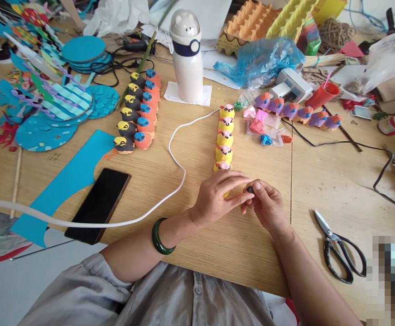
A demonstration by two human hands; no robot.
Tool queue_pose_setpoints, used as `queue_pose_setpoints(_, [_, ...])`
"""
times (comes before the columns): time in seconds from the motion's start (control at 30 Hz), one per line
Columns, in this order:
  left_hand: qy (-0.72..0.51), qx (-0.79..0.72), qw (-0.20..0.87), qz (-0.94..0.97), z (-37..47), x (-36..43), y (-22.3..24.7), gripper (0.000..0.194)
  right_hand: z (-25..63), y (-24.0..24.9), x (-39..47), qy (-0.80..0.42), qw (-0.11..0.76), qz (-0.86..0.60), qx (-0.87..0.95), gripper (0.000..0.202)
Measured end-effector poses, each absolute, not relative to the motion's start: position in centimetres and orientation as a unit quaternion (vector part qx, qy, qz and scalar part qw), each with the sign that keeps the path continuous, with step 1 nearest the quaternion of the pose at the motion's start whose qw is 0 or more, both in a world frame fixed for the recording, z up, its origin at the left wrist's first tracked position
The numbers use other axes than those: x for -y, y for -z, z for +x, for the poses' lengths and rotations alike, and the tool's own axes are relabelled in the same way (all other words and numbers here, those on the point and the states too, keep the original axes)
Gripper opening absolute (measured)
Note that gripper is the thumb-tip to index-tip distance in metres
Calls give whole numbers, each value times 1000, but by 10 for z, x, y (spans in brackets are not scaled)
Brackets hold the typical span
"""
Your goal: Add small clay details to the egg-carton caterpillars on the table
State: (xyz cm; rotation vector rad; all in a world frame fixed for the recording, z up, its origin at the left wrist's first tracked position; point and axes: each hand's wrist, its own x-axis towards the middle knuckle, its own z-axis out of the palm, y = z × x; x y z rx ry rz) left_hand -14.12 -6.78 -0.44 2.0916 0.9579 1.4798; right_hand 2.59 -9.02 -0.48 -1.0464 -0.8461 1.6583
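A small black lump of soft clay (250,189) is pinched between the thumb and fingers of my right hand (268,206). My left hand (214,194) reaches in from the side, its thumb and index fingertips closed on the same lump. Just beyond my left hand runs a row of yellow egg-carton cups (224,138) with pink tops and small black marks. The nearest end of that row is partly hidden under my left hand.
Black and orange painted carton rows (139,111) stand left of a white bottle (188,68). A purple row (297,111) lies beside clay packets (260,120). A white cable (180,181) crosses the table near a phone (98,203). Scissors (338,249) lie at right.
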Motion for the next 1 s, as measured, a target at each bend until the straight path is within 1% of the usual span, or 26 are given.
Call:
queue_pose_setpoints(0.03, [-530,-343,199,749,-141,68,4,17,26,5,90,-679,481,-430,350,36])
queue_pose_setpoints(0.1, [-531,-341,192,751,-141,68,4,10,26,6,91,-683,476,-427,353,39])
queue_pose_setpoints(0.17, [-532,-341,188,752,-141,69,2,5,26,6,91,-692,471,-420,352,38])
queue_pose_setpoints(0.37, [-530,-351,197,746,-142,68,1,7,25,3,90,-705,459,-419,342,35])
queue_pose_setpoints(0.47, [-534,-346,206,743,-142,68,3,18,26,2,89,-699,467,-429,331,36])
queue_pose_setpoints(0.5, [-533,-346,204,745,-142,68,3,18,26,3,89,-698,470,-430,328,37])
queue_pose_setpoints(0.6, [-526,-351,200,748,-142,68,4,8,25,4,89,-703,467,-420,334,40])
queue_pose_setpoints(0.8, [-519,-361,228,740,-144,67,5,6,26,3,89,-696,470,-431,329,36])
queue_pose_setpoints(0.93, [-519,-360,236,739,-144,66,7,18,26,4,88,-685,475,-444,330,38])
queue_pose_setpoints(1.0, [-514,-351,229,749,-144,67,7,13,26,5,88,-680,476,-449,331,38])
